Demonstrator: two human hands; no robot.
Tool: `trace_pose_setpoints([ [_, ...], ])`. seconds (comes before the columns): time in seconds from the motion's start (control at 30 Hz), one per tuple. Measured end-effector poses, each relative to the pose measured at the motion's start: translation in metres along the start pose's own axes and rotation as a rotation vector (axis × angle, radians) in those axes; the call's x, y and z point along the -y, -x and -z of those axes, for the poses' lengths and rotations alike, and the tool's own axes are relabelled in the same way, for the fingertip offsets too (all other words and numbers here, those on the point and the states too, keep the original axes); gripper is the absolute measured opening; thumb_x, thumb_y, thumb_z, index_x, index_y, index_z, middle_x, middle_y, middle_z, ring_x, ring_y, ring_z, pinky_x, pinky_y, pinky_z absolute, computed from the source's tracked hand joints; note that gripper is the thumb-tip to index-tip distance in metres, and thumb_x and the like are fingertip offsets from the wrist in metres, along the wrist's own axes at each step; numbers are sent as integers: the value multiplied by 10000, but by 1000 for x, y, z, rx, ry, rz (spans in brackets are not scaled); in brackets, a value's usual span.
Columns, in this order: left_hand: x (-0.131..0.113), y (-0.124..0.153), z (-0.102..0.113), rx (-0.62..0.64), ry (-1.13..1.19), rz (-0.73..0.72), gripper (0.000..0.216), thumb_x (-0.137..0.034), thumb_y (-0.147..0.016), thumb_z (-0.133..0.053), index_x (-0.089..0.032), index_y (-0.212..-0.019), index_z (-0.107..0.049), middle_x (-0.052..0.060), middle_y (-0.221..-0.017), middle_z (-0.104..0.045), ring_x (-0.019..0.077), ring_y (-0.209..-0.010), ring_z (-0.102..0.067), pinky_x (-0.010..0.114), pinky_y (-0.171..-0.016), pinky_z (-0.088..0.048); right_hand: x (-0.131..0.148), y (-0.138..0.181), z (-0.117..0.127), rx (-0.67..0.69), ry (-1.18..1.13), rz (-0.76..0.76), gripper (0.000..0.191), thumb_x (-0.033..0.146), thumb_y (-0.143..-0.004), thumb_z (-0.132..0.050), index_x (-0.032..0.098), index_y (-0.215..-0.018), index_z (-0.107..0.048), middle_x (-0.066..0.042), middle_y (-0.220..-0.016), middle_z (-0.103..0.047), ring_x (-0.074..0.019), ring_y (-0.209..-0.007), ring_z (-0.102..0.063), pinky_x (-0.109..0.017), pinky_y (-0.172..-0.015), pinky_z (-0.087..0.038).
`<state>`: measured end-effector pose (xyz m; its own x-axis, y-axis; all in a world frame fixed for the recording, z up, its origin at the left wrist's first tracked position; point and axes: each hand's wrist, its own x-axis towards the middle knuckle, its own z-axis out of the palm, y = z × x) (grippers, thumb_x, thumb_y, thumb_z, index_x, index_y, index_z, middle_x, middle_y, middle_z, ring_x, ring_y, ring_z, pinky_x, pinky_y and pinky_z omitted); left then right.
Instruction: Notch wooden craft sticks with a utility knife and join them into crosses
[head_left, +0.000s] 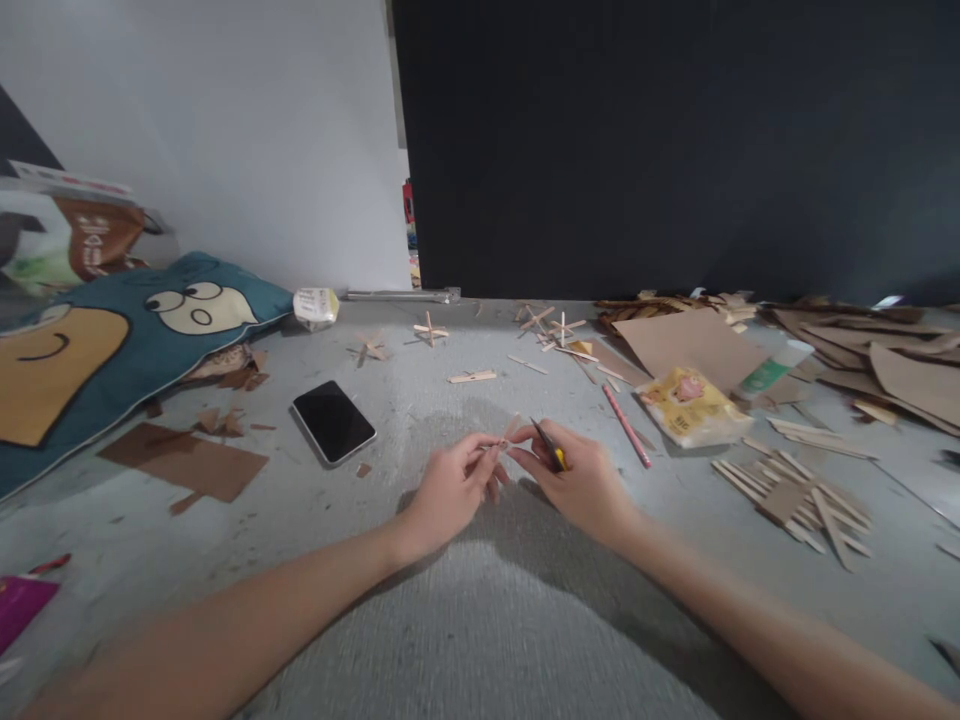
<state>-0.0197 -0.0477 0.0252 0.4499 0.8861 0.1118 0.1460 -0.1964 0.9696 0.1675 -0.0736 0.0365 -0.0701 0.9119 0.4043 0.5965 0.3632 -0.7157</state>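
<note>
My left hand [454, 490] is closed in a pinch, its thumb and fingertips gripping a small wooden craft stick [513, 426] that points up and away. Just to its right, my right hand [581, 480] is wrapped around a slim black-and-yellow tool [558, 457], apparently a utility knife, whose dark tip points up and left. The right thumb and index fingertips come close to the stick's near end; whether they touch it I cannot tell. Beyond the hands lies a flat wooden stick piece [472, 377], with a small assembly of crossed sticks [430, 331] behind it.
A phone [333, 422] and brown cardboard [187, 460] lie left, near a blue cushion [217, 310]. To the right are a red pencil [626, 425], a yellow tissue pack [691, 405], a glue stick [774, 368] and a pile of craft sticks [795, 500].
</note>
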Motion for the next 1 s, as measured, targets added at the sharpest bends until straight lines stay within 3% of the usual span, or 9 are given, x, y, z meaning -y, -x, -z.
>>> trace_pose_setpoints([
  [0.27, -6, 4, -1, 39, -78, -59, 372, -464, -1017, -471, -162, -1160, -635, 37, -752, -689, 150, -619, -635, 275, -612, -493, -3, -2, -5, 23, 68, 54, 171, 375, -984, -556, 254, -974, -676, -8, -772, -663, -146, -640, -595, -248, -648, -453],
  [0.7, -2, 5, 1, 37, -242, -128, 242, -283, -1011, -457, -177, -1161, -614, 24, -745, -695, 159, -672, -656, 274, -664, -482, -1, 0, -6, 65, 144, 70, 197, 360, -1017, -490, 237, -974, -638, -57, -945, -730, -168, -720, -660, -273, -693, -465],
  [1.0, 6, 4, 1, 31, -257, -107, 245, -240, -997, -474, -181, -1187, -616, 30, -780, -716, 161, -686, -660, 272, -660, -486, -6, -7, -9, 145, 143, -5, 236, 413, -1012, -470, 233, -1000, -621, -41, -829, -712, -181, -669, -640, -267, -638, -428],
])
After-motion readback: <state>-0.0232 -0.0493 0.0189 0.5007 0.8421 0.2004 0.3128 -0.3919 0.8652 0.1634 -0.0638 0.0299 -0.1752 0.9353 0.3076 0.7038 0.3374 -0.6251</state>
